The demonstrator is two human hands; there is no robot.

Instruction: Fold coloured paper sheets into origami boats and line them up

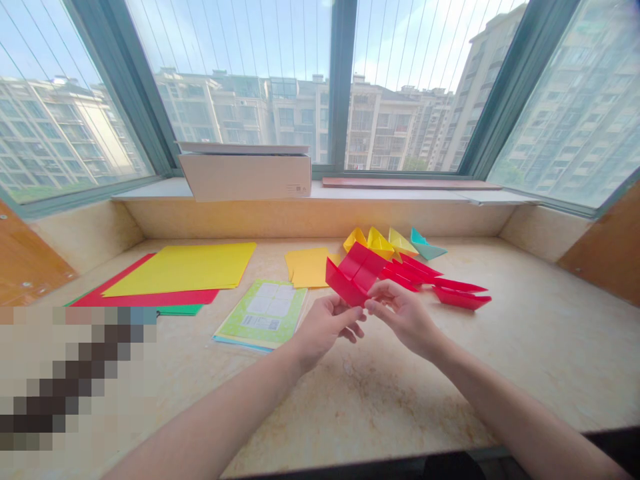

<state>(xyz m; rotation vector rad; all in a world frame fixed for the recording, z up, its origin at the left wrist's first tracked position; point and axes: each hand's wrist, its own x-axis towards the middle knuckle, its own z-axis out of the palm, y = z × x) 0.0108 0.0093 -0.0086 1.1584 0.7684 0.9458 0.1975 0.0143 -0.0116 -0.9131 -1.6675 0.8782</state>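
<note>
A piece of folded red paper (357, 270) with crossing creases stands raised above the counter, its left flap bent up. My left hand (333, 323) pinches its lower edge, thumb toward the right and the other fingers curled below. At its lower right corner, my right hand (397, 310) grips it between thumb and fingers. Just behind and to the right lie several red folded paper boats (463, 297). Beyond them stand yellow paper boats (381, 244) and a teal paper boat (427, 245).
Large yellow sheets (185, 270) lie over red and green ones at left. A green-patterned packet (263, 310) and small orange-yellow sheets (310, 267) are nearer the middle. On the ledge under the windows sit a white box (245, 177) and a reddish-brown flat strip (410, 183).
</note>
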